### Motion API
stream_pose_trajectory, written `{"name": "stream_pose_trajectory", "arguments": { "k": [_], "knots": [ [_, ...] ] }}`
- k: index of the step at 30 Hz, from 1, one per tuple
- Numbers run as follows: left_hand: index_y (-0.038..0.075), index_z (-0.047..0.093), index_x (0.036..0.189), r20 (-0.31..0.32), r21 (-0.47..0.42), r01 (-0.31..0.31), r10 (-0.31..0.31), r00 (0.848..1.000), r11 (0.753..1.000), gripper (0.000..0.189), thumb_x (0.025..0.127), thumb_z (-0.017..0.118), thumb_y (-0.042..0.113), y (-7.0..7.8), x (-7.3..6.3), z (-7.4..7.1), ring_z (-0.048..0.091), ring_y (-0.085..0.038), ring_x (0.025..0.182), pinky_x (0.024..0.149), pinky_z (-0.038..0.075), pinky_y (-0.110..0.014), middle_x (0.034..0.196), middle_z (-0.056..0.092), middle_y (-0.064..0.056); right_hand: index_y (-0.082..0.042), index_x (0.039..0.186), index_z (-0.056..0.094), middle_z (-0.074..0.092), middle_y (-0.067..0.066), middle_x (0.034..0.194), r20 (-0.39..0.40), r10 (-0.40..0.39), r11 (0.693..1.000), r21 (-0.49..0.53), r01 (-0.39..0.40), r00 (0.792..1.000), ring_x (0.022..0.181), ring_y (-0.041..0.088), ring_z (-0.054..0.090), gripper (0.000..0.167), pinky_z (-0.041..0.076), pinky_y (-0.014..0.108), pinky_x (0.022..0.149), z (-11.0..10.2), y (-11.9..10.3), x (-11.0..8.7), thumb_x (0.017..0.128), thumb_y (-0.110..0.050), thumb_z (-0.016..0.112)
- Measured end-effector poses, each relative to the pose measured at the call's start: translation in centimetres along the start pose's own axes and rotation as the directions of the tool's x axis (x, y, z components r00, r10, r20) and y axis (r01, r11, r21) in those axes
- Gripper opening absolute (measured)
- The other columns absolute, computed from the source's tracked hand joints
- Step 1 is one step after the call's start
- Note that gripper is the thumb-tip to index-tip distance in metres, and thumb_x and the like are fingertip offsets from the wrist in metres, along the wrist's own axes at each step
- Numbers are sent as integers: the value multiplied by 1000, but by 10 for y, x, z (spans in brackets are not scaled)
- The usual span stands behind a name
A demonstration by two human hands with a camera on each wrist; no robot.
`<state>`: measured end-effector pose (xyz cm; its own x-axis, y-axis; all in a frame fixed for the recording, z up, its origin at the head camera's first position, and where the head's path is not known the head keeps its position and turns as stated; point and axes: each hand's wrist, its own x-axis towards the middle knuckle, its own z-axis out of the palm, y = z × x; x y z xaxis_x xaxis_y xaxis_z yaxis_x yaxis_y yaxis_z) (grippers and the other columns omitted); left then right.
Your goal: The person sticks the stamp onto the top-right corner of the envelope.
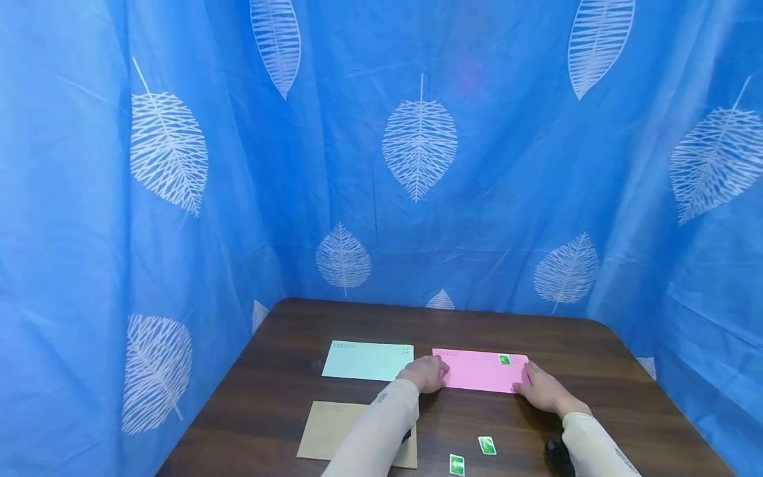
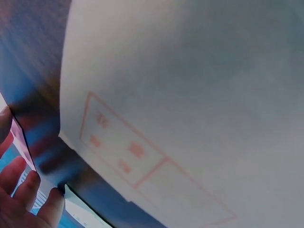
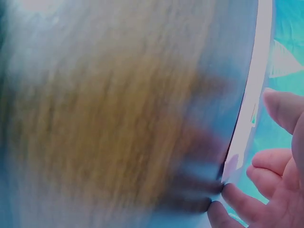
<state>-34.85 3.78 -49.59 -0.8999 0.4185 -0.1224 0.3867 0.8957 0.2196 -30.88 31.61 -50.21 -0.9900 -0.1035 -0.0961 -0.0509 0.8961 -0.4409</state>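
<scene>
A pink envelope (image 1: pixel 479 372) lies on the table between my two hands, with a green stamp (image 1: pixel 504 360) near its upper right corner. My left hand (image 1: pixel 426 373) touches its left end, fingers loosely bent; in the left wrist view the fingers (image 2: pixel 27 186) are spread beside a pink edge. At the right end rests my right hand (image 1: pixel 541 388), its thumb and fingers apart along the short edge. The right wrist view has the fingertips (image 3: pixel 232 190) down at the envelope's corner. Two more green stamps, one (image 1: pixel 487 445) and another (image 1: pixel 457 464), lie nearer me.
A mint green envelope (image 1: pixel 366 361) lies left of the pink one, close to my left hand. Under my left forearm is a brown envelope (image 1: pixel 324 430), its red printed box (image 2: pixel 137 152) large in the left wrist view. Blue leaf-patterned curtains (image 1: pixel 489 218) surround the dark wooden table (image 1: pixel 262 371).
</scene>
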Motion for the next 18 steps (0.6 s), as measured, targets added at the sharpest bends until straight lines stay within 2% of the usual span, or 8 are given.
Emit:
{"name": "stream_pose_trajectory", "arguments": {
  "k": [2,7,9,11,14,16,18],
  "knots": [
    [27,70,104,-12,-8,2,-2,1000,1000,11,94,67,31,0,-1,-1,63,-11,101,82,55,-29,123,68,8,23,144,28,24,44,152,-4,4,1000,-2,-4,1000,140,60,25,81,26,67,115,-1,2,0,98,-36,60],
    [23,69,94,-22,-85,7,-9,1000,996,8,93,69,31,-5,-5,3,54,-12,75,64,48,-27,90,66,5,25,140,31,27,46,149,-9,13,1000,-25,-13,1000,138,61,29,78,29,67,114,4,5,-6,97,-33,61],
    [22,69,92,-33,-113,20,-24,999,993,9,92,70,32,-8,-6,2,53,-12,72,61,47,-28,84,64,3,25,140,31,27,47,148,-12,15,999,-30,-15,1000,137,61,30,79,30,67,113,4,5,-8,97,-33,62],
    [22,70,95,-51,-109,29,-35,998,994,11,92,71,33,-12,-7,0,56,-12,74,65,51,-29,88,67,4,26,140,31,28,47,147,-19,6,999,-44,-7,1000,137,62,31,79,31,67,113,2,4,-10,96,-33,62],
    [23,71,107,-59,-105,38,-44,997,994,21,91,72,36,-17,-9,-4,62,-14,84,78,57,-35,105,71,3,26,139,33,30,48,146,-29,3,998,-63,-5,1000,135,62,33,78,33,67,111,-1,6,-12,96,-31,63],
    [25,71,118,-65,-81,34,-39,997,996,30,91,71,38,-19,-10,-5,64,-15,94,88,58,-39,118,71,4,26,137,35,31,48,144,-37,-1,997,-76,-2,999,134,62,35,76,35,66,110,-2,8,-15,95,-31,64],
    [25,70,124,-67,-61,25,-29,997,998,36,91,71,40,-20,-12,-5,66,-15,102,92,58,-40,123,70,4,26,136,37,32,49,143,-35,8,997,-76,-11,999,134,62,36,76,35,67,110,-1,11,-18,95,-31,65]
  ]
}}
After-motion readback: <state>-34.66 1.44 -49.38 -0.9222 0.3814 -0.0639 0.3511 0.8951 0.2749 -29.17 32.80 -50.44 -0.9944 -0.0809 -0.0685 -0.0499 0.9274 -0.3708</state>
